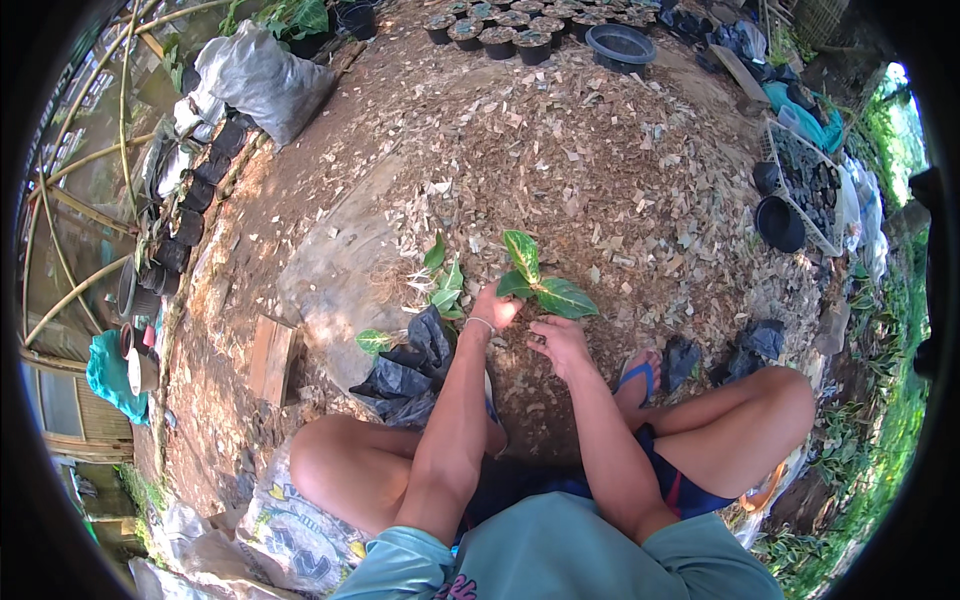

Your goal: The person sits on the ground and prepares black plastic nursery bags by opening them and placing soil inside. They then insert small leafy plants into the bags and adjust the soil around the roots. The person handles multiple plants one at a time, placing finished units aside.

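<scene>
A leafy plant seedling [566, 298], its broad green leaves marked with pale veins, stands up from between my hands. My left hand [495, 309] is closed around its lower part, so the stem and base are hidden. Just right of it, my right hand [562, 345] has bent fingers close below the largest leaf. Whether those fingers pinch anything is too small to tell. Left of my left hand lie more loose green cuttings [448, 287] with whitish stems and a tangle of thin roots [391, 280]. Crumpled black plastic bags [409, 375] lie by my left forearm.
Dry leaf-chip mulch [570, 172] covers the ground ahead. Black potted plants [499, 43] and a wide black basin [620, 46] stand at the back. A white crate [810, 187] sits right, a wooden block [271, 360] left. A stuffed sack [259, 79] lies far left.
</scene>
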Demonstrator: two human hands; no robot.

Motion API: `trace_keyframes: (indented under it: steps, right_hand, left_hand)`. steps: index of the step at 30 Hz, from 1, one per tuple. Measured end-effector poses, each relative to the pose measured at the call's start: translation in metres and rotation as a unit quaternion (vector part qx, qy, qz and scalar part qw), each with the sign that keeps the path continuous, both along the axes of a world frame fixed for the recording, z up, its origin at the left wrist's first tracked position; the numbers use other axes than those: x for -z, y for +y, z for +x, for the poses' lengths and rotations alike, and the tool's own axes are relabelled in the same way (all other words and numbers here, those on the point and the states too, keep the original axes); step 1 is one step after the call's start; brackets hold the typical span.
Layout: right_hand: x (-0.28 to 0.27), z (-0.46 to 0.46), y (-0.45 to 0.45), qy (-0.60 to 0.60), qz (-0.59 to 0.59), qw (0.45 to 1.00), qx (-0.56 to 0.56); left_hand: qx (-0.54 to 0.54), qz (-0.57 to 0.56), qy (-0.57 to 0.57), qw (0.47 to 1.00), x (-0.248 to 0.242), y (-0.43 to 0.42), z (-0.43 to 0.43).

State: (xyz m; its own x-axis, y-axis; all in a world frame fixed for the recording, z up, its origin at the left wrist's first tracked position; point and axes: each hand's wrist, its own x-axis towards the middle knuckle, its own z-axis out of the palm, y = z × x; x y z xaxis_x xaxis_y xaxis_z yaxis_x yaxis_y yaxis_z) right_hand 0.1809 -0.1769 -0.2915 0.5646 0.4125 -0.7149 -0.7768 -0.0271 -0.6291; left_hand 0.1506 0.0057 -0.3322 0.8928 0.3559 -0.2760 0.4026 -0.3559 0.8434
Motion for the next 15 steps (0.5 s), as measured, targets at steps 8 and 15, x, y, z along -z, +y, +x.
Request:
trace_keyframes:
  steps: [8,15]
  right_hand:
    - [0.009,0.093,-0.048,-0.171,-0.147,0.971,0.076]
    - [-0.018,0.186,-0.01,-0.269,-0.04,0.959,-0.083]
  left_hand:
    - [-0.008,0.056,-0.073,0.996,0.013,-0.007,-0.007]
    - [-0.036,-0.028,-0.092,0.995,0.017,-0.009,-0.004]
